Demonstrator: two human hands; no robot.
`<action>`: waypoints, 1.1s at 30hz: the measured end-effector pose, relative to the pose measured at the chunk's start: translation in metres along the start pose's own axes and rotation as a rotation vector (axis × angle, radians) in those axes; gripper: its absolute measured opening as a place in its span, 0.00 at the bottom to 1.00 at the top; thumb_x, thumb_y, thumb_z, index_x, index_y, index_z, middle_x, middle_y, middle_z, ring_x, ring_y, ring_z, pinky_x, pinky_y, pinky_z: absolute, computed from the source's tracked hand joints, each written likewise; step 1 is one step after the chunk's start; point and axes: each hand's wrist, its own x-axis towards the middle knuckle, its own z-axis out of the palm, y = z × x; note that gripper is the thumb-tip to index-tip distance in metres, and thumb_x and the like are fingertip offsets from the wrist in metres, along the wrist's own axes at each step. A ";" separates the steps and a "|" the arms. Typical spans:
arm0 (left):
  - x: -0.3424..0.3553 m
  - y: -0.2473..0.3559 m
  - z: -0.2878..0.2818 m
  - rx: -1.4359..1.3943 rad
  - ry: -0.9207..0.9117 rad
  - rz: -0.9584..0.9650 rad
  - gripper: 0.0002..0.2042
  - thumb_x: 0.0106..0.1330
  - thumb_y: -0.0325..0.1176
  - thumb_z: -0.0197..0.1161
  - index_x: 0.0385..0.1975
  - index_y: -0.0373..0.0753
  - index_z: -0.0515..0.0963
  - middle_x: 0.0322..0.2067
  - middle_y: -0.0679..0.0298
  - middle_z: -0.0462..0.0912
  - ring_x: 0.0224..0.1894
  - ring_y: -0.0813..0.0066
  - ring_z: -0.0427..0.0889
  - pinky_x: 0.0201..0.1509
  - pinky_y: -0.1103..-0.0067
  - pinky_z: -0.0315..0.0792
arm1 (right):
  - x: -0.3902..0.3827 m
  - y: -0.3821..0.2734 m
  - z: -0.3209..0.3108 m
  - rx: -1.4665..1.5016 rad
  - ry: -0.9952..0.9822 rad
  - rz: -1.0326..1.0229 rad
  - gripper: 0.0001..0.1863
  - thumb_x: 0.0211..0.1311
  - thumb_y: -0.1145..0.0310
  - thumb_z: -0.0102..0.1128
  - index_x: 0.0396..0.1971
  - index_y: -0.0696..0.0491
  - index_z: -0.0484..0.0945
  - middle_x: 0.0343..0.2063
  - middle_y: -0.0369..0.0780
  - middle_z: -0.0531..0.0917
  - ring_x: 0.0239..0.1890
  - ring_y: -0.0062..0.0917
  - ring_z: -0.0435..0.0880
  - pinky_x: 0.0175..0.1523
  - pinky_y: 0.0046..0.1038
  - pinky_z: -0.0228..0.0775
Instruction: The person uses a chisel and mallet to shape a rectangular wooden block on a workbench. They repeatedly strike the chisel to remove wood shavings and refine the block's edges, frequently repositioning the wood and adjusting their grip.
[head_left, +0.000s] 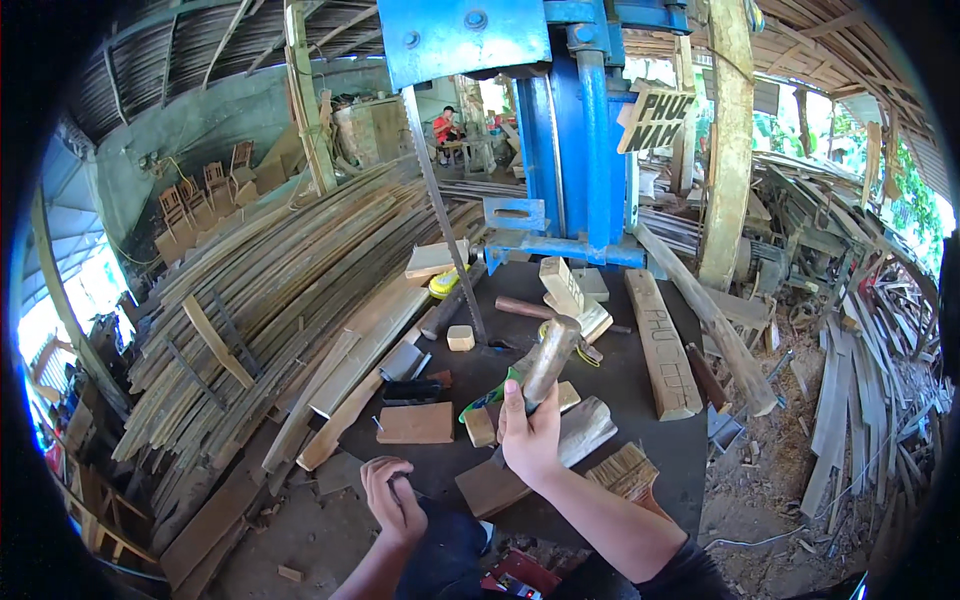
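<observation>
My right hand [532, 437] is wrapped round a thick, worn round bar [552, 358], brownish-grey, raised at a tilt over the dark machine table [600, 385]. Its lower end is hidden in my grip. My left hand [394, 498] hangs near the table's front edge with curled fingers; what they hold, if anything, I cannot make out. Under my right hand lie wood pieces, among them a pale block [588, 430] and a brown one [492, 485]. Left of them is a flat brown block [416, 423]. A green item [488, 395] lies partly hidden behind my right hand.
The blue bandsaw [575, 130] stands ahead, its blade [440, 215] running down to the table. A yellow tape measure [446, 283], a small wood cube [460, 338] and a long marked beam [662, 345] lie around. Stacked planks [290, 290] fill the left; a person [447, 128] sits far back.
</observation>
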 end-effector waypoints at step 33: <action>0.038 -0.037 0.023 -0.169 -0.789 0.305 0.36 0.32 0.68 0.77 0.21 0.42 0.69 0.24 0.64 0.74 0.31 0.62 0.78 0.35 0.66 0.64 | -0.021 0.004 0.016 -0.166 0.077 -0.010 0.11 0.73 0.72 0.53 0.51 0.51 0.66 0.28 0.31 0.70 0.28 0.15 0.68 0.33 0.21 0.60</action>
